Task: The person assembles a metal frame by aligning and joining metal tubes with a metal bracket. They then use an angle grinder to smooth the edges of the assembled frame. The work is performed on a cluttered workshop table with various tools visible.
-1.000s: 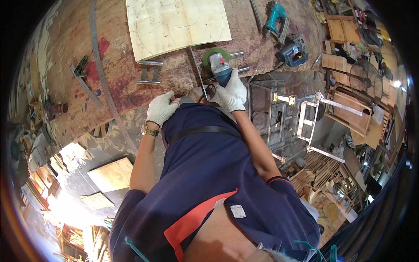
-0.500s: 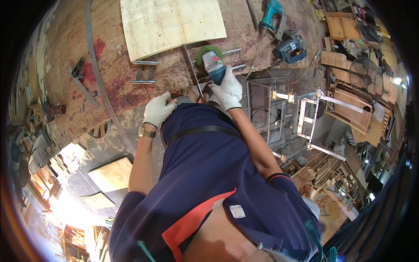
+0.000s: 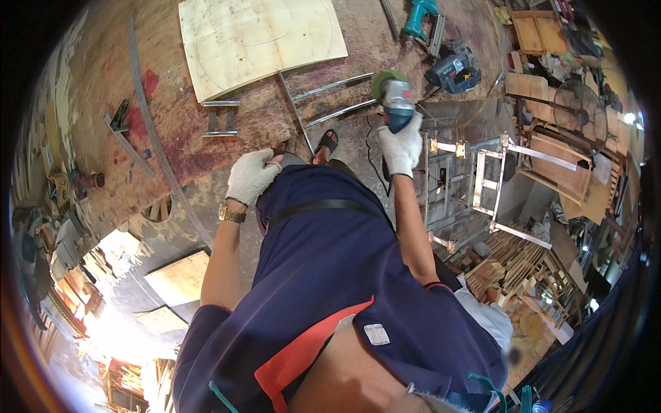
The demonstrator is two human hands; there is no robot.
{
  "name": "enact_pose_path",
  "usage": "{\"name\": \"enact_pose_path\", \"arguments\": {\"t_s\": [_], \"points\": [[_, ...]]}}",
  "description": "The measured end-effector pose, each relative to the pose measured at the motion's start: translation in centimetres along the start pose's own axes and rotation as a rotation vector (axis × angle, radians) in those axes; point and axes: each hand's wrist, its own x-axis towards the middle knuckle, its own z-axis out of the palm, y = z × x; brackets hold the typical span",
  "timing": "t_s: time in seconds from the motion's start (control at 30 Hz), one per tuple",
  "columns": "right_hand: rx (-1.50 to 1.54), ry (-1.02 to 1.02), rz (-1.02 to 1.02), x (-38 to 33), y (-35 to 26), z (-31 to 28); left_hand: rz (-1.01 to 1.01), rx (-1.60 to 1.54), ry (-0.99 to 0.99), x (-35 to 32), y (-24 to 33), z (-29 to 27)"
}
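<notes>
My right hand (image 3: 401,146), in a white knit glove, grips an angle grinder (image 3: 398,109) by its dark blue body. The grinder's green disc (image 3: 385,84) is near the ends of two metal bars; contact cannot be made out. These bars belong to a metal frame (image 3: 295,110) that reaches over the table's near edge. My left hand (image 3: 252,176), gloved too, rests by my left thigh with curled fingers and bare thumb tip; nothing shows in it. Behind the frame a pale plywood sheet (image 3: 265,41) with pencilled curves lies on the worn wooden table (image 3: 186,131).
A small metal piece (image 3: 220,118), a long metal rule (image 3: 153,120) and an angled square (image 3: 126,141) lie leftward on the table. A teal nail gun (image 3: 418,20) and blue power tool (image 3: 454,72) lie at right. Welded metal frames (image 3: 485,182) and wood scraps stand beyond my right arm.
My right hand has carried the angle grinder rightward, from beside the frame's long bar to the far ends of its crossbars. My left hand stays by my thigh.
</notes>
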Motion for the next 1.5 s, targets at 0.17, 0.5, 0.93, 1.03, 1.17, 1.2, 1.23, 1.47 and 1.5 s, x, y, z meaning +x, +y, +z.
{"name": "enact_pose_path", "arguments": {"t_s": [0.17,0.5,0.93,1.03,1.17,1.2,1.23,1.47,1.5], "points": [[0.064,0.181,0.118,0.2,6.5,-2.0,0.384,0.051,0.079,3.3,6.5,3.1],[0.083,0.26,0.282,-4.3,15.9,-4.6,0.47,0.652,0.15,17.7,16.8,13.9],[0.236,0.209,0.235,-7.6,17.5,-4.8,0.606,0.177,0.131,12.5,15.0,6.4],[0.27,0.205,0.161,-6.9,14.9,-6.1,0.754,0.146,0.331,11.5,13.1,4.4],[0.417,0.115,0.029,-5.4,12.5,-7.5,0.634,-0.121,0.265,10.2,11.7,5.5],[0.344,0.113,0.008,-5.2,12.2,-7.4,0.609,-0.12,0.279,10.0,11.4,5.9],[0.373,0.104,-0.028,-5.1,11.6,-7.7,0.594,-0.096,0.296,9.8,11.0,6.1],[0.381,-0.001,-0.355,-4.6,8.1,-7.1,0.632,-0.074,0.426,6.6,10.8,6.9],[0.553,-0.153,-0.323,-4.0,7.8,-6.8,0.611,-0.054,0.419,6.4,10.8,6.8]]}}
